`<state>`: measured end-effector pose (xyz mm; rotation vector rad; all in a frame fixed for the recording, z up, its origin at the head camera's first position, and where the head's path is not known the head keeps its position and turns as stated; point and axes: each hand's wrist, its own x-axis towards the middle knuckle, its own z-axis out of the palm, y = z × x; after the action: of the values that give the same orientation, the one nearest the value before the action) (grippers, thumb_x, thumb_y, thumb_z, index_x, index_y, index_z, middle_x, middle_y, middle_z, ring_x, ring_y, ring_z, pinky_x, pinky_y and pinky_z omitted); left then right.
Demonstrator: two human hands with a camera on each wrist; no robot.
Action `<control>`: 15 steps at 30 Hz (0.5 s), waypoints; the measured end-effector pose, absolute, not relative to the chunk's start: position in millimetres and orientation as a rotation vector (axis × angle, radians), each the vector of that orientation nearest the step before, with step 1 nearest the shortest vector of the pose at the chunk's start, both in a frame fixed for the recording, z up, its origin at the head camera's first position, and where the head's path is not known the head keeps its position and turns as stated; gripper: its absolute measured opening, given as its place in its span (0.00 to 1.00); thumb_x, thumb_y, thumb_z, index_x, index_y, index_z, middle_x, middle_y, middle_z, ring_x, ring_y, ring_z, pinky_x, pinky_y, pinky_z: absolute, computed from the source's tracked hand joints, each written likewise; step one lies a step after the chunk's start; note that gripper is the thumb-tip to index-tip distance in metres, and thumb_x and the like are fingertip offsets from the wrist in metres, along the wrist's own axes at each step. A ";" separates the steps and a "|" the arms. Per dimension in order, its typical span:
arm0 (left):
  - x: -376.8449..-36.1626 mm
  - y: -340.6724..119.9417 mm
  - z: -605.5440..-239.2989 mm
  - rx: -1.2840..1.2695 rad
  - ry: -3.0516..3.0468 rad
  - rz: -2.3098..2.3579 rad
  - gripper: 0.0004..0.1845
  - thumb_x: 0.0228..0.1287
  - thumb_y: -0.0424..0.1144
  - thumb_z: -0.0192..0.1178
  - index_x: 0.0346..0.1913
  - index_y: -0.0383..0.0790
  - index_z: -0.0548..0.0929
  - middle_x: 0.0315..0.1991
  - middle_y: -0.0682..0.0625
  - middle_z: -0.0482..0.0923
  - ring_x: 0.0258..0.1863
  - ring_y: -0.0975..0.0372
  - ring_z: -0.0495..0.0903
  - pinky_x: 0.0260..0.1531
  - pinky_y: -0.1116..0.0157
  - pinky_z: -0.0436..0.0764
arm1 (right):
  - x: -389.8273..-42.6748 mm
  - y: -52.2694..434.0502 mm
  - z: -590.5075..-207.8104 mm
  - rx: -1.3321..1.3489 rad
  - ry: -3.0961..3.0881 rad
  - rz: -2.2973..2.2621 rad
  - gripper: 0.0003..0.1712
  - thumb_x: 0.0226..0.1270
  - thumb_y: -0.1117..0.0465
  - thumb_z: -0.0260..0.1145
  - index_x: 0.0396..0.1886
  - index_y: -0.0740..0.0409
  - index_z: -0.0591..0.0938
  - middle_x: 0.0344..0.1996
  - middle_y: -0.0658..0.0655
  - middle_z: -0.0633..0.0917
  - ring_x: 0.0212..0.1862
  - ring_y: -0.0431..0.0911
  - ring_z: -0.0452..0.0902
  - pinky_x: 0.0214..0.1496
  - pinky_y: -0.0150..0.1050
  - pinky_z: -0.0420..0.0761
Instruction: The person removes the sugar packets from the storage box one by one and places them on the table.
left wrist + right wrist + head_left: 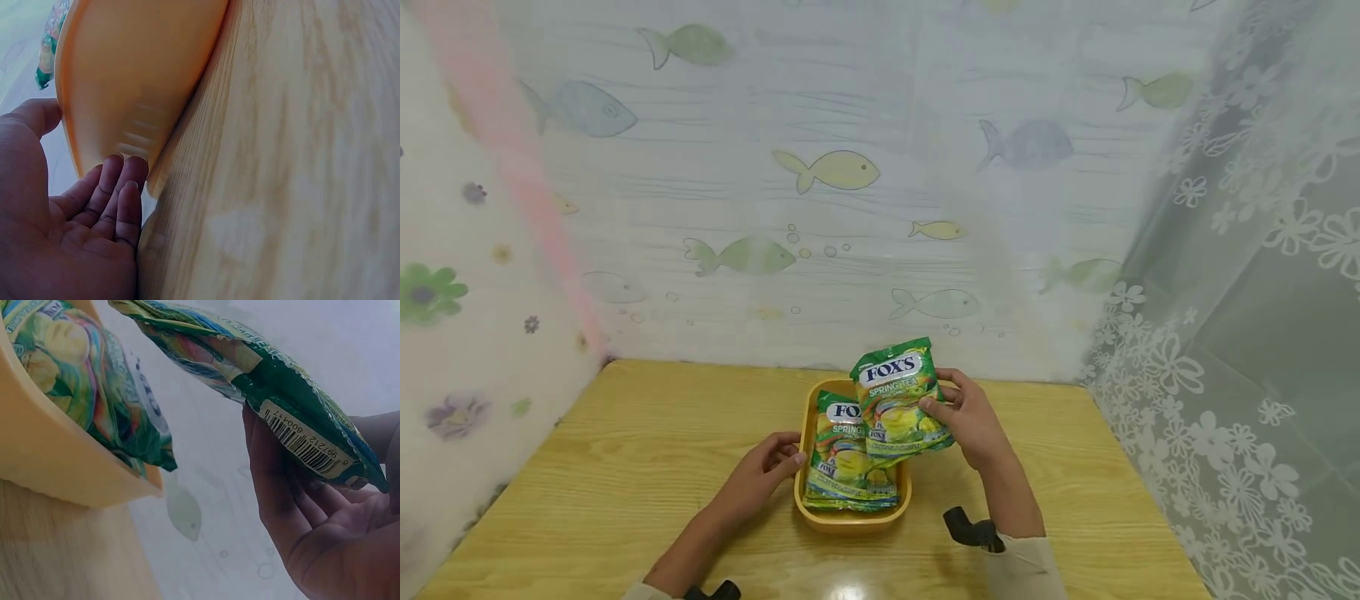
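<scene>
A yellow-orange tray (pixel 810 422) sits on the wooden table (pixel 640 450) and holds a green Fox's Spring Tea candy bag (pixel 844 467). My right hand (pixel 964 417) grips a second green candy bag (pixel 895 408) by its right edge, lifted and tilted above the tray's right side. In the right wrist view the held bag (pixel 269 400) shows its barcode over my fingers (pixel 275 469), with the tray (pixel 56 469) and the bag lying in it (pixel 94 394) at left. My left hand (pixel 775 463) rests with relaxed fingers (pixel 119 194) against the tray's left wall (pixel 131 81).
Fish-print sheeting (pixel 850 183) forms the back wall just behind the table. A flower-print sheet hangs at left and a white lace curtain (pixel 1240 350) at right. Bare wood lies on both sides of the tray.
</scene>
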<state>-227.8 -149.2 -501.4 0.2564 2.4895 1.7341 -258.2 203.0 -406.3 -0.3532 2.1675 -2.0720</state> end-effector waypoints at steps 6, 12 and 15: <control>-227.5 -150.1 -501.3 0.287 2.489 1.747 0.27 0.80 0.50 0.62 0.71 0.37 0.75 0.50 0.45 0.79 0.47 0.56 0.80 0.50 0.64 0.82 | -264.3 207.5 -411.8 -0.288 2.158 -2.148 0.30 0.80 0.66 0.65 0.77 0.61 0.68 0.56 0.67 0.87 0.40 0.47 0.90 0.42 0.41 0.88; -226.3 -150.3 -500.6 0.282 2.487 1.752 0.26 0.79 0.50 0.62 0.70 0.38 0.76 0.50 0.45 0.79 0.47 0.56 0.81 0.50 0.64 0.82 | -270.8 213.3 -421.7 -0.256 2.121 -2.225 0.31 0.80 0.65 0.65 0.77 0.66 0.67 0.49 0.63 0.89 0.38 0.45 0.90 0.40 0.39 0.88; -226.4 -149.5 -500.1 0.279 2.485 1.745 0.27 0.80 0.51 0.62 0.71 0.38 0.76 0.51 0.45 0.79 0.48 0.57 0.81 0.50 0.64 0.82 | -273.4 217.6 -425.1 -0.204 2.089 -2.277 0.31 0.80 0.65 0.65 0.77 0.67 0.67 0.46 0.59 0.90 0.37 0.44 0.90 0.39 0.38 0.88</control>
<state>-226.4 -149.5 -500.1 0.2795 2.4846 1.7454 -273.4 217.6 -425.1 -0.2040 2.0891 -2.2767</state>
